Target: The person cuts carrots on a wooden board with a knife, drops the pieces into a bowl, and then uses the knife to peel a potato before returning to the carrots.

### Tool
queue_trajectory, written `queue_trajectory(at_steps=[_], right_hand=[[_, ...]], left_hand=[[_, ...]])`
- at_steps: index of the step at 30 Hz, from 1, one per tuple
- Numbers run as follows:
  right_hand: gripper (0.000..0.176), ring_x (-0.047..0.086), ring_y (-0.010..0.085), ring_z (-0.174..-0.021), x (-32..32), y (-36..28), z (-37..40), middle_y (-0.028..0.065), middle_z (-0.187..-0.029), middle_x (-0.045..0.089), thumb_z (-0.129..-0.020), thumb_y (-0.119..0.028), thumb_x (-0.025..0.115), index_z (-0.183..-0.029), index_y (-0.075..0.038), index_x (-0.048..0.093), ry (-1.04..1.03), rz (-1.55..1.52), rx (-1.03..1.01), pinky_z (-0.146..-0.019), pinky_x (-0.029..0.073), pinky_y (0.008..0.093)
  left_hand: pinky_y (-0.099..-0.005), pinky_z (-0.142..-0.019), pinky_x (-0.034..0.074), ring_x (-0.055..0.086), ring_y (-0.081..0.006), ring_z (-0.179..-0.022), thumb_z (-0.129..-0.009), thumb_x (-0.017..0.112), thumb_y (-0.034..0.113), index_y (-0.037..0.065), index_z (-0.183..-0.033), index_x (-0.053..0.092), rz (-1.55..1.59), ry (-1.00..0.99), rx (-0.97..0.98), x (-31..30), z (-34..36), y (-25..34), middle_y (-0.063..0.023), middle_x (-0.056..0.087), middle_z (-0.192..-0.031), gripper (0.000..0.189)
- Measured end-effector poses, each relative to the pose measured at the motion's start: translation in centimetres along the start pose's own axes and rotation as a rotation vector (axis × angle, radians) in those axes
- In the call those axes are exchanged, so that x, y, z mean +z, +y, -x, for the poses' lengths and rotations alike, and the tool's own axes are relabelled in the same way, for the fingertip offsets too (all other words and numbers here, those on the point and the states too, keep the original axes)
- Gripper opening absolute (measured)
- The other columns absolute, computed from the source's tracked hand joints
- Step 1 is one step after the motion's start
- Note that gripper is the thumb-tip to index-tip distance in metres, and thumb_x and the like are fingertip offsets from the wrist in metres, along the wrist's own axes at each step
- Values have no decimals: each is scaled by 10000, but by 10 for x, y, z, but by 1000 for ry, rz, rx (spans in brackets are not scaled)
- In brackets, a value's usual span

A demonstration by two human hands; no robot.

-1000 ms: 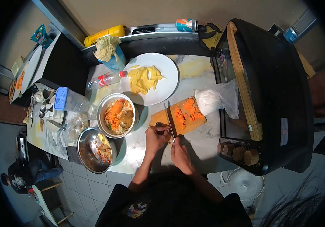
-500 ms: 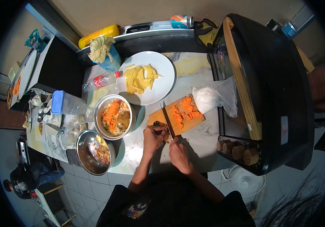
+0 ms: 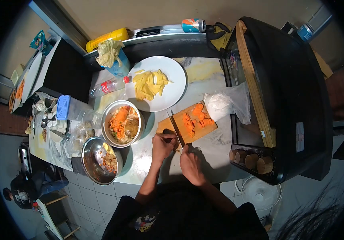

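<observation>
My left hand (image 3: pixel 163 146) is closed around a dark, small item at the near left corner of the wooden cutting board (image 3: pixel 198 135). My right hand (image 3: pixel 190 162) grips the knife (image 3: pixel 176 127), whose blade points away from me across the board. Cut orange carrot pieces (image 3: pixel 198 117) lie on the board to the right of the blade. Just left of my left hand stands a white pot (image 3: pixel 142 126) holding grated carrot and a brown potato (image 3: pixel 131 127). What my left fingers hold is partly hidden.
Beyond the board are a white plate (image 3: pixel 178 90) of yellow strips and a bag of white powder (image 3: pixel 218 106). A steel bowl (image 3: pixel 86 160) with peelings, a plastic bottle (image 3: pixel 104 87) and a blue-lidded container (image 3: pixel 63 107) stand left. A black oven (image 3: pixel 292 100) is right. A person (image 3: pixel 30 186) sits far left.
The knife blade has shifted slightly left at its tip. Both hands stay in nearly the same place and keep their grips. The view has moved a little.
</observation>
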State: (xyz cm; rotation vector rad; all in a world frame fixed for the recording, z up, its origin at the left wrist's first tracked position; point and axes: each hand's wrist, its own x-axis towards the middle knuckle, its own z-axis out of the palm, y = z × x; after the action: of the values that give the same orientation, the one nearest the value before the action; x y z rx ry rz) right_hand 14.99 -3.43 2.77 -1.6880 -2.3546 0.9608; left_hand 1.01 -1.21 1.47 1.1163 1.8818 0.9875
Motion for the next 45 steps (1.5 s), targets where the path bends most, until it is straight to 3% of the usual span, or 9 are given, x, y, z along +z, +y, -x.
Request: queue_trajectory(at_steps=[19,24,32,45], right_hand=[[204,621,462,-738,-5,0,-1,287,-720,610,-877,-32,450,-1054,66,441,-28,-23,66,-627,483,530],[252,607,479,-728,-1,9,0,292,-718,604,-874,-40,454,-1092,87,447,-15,-91,74,-633,474,535],[291,552,516,-851,21,15,4,332,-832,576,-941,-154,432,-1159,37,458,53,-263,62,-733,422,567],[282,536,513,-824,20,17,3,326,-835,563,-941,-141,426,-1158,37,457,56,-316,40,-718,397,571]], left_hand=[[-281,-684,525,693,-210,-718,-713,698,16,-28,-876,711,-25,-10,6,-1,-1,2,-169,702,-800,169],[-273,-680,522,693,-182,-724,-721,681,0,-23,-882,713,12,-28,-23,-1,-1,6,-169,703,-803,165],[-268,-661,509,673,-148,-682,-741,673,-9,-1,-913,719,-21,-45,-3,-2,-3,3,-171,701,-800,178],[-249,-675,511,668,-119,-700,-741,661,-25,16,-927,723,20,-83,-37,-2,-5,-6,-132,712,-801,200]])
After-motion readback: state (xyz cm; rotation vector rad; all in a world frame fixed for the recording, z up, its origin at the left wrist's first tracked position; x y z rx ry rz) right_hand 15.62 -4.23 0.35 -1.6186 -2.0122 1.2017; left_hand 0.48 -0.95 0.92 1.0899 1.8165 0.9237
